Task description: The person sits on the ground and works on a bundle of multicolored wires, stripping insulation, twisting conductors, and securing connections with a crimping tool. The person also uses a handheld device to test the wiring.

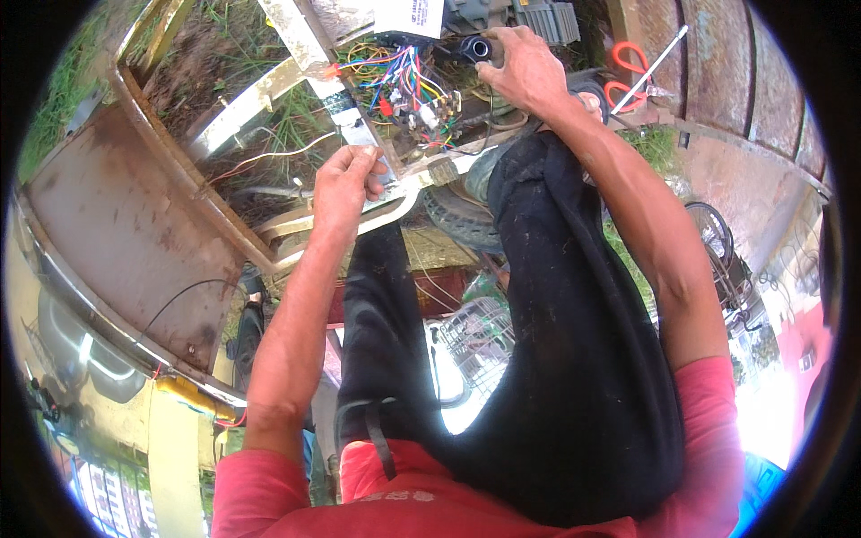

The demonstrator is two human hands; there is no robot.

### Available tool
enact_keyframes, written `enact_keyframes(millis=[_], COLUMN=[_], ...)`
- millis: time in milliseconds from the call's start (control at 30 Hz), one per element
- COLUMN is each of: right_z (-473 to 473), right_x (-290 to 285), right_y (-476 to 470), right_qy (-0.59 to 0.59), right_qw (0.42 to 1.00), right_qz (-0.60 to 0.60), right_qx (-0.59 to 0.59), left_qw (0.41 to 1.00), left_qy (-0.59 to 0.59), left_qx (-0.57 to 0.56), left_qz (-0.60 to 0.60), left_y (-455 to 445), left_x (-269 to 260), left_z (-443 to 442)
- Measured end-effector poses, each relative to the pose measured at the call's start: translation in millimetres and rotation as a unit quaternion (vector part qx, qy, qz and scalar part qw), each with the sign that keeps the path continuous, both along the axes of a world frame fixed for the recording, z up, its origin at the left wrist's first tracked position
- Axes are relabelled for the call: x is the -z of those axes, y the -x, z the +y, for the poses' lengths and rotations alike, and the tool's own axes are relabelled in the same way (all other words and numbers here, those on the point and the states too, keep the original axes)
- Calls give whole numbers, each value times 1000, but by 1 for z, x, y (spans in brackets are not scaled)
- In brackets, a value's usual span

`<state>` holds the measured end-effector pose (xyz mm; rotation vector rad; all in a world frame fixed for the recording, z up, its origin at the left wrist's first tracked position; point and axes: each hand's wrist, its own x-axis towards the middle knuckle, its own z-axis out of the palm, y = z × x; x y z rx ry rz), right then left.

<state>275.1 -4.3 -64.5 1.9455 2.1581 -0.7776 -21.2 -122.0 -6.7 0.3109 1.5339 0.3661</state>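
Note:
My left hand [346, 178] hovers over a light metal frame bar [363, 138], its fingers curled together; whether it pinches something small cannot be told. My right hand [528, 67] has thumb and fingers around a roll of black tape [477, 49] at the top of the view. Between the hands lies a bundle of coloured wires [410, 77] with connectors, among them a white connector [428, 116] and a red one [385, 105]. Above the wires sits a box with a white label [409, 18] that bears writing. A thin pale wire [282, 155] runs left from the frame bar.
Scissors with orange handles [625, 101] and a white stick [649, 70] lie at the right, beside a ribbed rusty metal panel [720, 74]. A tyre [461, 218] is below the frame. A rusty metal frame [181, 158] curves along the left. A finned metal housing [548, 23] stands at the top.

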Motion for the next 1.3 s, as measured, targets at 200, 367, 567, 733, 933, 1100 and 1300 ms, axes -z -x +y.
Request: enact_keyframes(millis=[200, 367, 567, 733, 933, 1100, 1300], right_z=[9, 6, 5, 1, -15, -26, -26], right_x=[-2, 12, 14, 9, -10, -35, -80], right_y=[8, 7, 10, 7, -6, -14, -13], right_qy=[130, 114, 93, 44, 2, -48, -119], right_qw=[991, 993, 996, 998, 993, 974, 965], right_qz=[-9, -20, -4, 50, 110, 185, 208], right_qx=[42, 19, -6, -1, 42, 125, 106], left_qw=[1000, 1000, 1000, 1000, 994, 984, 937], left_qy=[1, 8, 4, -11, -83, -159, -269], left_qx=[7, 3, 6, 8, 48, 76, 221], left_qz=[15, 17, 10, 26, 55, 34, 39], left_y=[6, 3, -1, -3, -7, -30, -75], left_x=[-5, -5, -6, -10, -21, -39, -27], left_z=[-5, -5, -5, 0, 14, 52, 121])
